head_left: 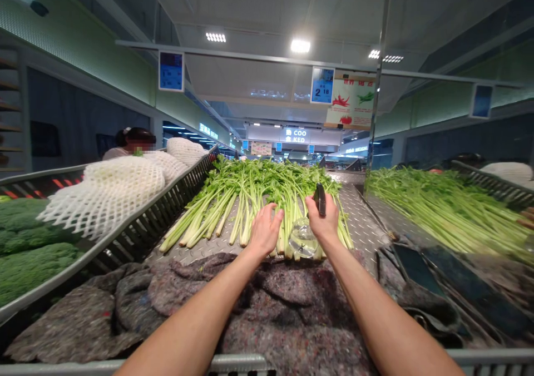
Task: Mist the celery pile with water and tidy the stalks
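Bunches of green celery (254, 192) lie in a row on a metal display tray (362, 226). My left hand (263, 231) rests on the pale stalk ends, fingers curled over them. My right hand (322, 219) is closed around a small dark tool (320, 199) that sticks up from the fist. Below the right hand, a clear plastic bag or wrap (302, 238) lies against the stalks.
A grey felt blanket (267, 303) covers the near part of the tray. To the left is a slanted divider (137, 226), with foam-netted produce (108, 192) and dark greens (29, 237) beyond. A mirror panel (442, 209) stands right. Another person (129, 142) is at far left.
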`<act>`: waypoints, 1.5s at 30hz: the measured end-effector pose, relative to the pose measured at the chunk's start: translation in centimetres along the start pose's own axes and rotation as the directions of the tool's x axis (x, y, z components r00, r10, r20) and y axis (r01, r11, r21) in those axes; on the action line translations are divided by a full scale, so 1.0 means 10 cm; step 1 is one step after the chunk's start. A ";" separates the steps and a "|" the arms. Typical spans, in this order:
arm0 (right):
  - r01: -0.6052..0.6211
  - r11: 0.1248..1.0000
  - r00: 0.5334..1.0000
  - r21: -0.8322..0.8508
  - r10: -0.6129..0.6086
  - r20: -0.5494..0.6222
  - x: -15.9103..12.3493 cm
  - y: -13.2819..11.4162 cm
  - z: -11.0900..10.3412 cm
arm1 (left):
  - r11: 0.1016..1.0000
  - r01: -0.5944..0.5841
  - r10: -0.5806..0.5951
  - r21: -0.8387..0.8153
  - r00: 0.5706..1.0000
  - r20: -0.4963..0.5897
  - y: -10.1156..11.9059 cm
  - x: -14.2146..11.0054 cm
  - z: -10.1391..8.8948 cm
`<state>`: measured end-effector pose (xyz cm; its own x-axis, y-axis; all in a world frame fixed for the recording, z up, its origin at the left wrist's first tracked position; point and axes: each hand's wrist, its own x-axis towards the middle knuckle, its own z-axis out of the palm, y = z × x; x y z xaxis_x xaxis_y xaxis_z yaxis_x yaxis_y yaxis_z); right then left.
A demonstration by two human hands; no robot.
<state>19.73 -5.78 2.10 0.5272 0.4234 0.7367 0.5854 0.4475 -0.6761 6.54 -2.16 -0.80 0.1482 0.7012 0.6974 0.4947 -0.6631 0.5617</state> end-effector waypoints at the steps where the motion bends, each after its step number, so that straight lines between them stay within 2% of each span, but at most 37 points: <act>1: 0.000 1.000 1.000 -0.003 0.000 0.000 0.00 0.01 0.00 | 1.000 -0.001 0.001 0.000 1.000 0.000 0.00 0.00 0.00; 12: -0.008 0.999 1.000 -0.041 0.009 0.022 -0.01 0.06 0.02 | 1.000 0.003 -0.003 -0.008 1.000 -0.002 0.00 0.01 -0.01; 21: -0.001 0.998 1.000 0.058 0.000 0.022 0.00 0.03 0.03 | 1.000 0.003 -0.003 -0.005 1.000 0.010 0.00 0.01 0.00; 33: 0.007 0.999 0.999 -0.033 -0.006 0.049 -0.01 0.02 0.00 | 1.000 -0.001 0.001 -0.008 0.999 0.047 -0.03 0.01 0.02; 45: 0.010 1.000 0.996 -0.001 -0.010 0.088 -0.02 0.01 0.01 | 1.000 -0.023 0.024 -0.006 0.995 0.092 -0.02 -0.01 0.03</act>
<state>19.62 -5.78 1.87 0.4650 0.4869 0.7394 0.5911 0.4511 -0.6687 6.63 -2.00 -1.09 0.2379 0.7063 0.6668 0.4857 -0.6810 0.5480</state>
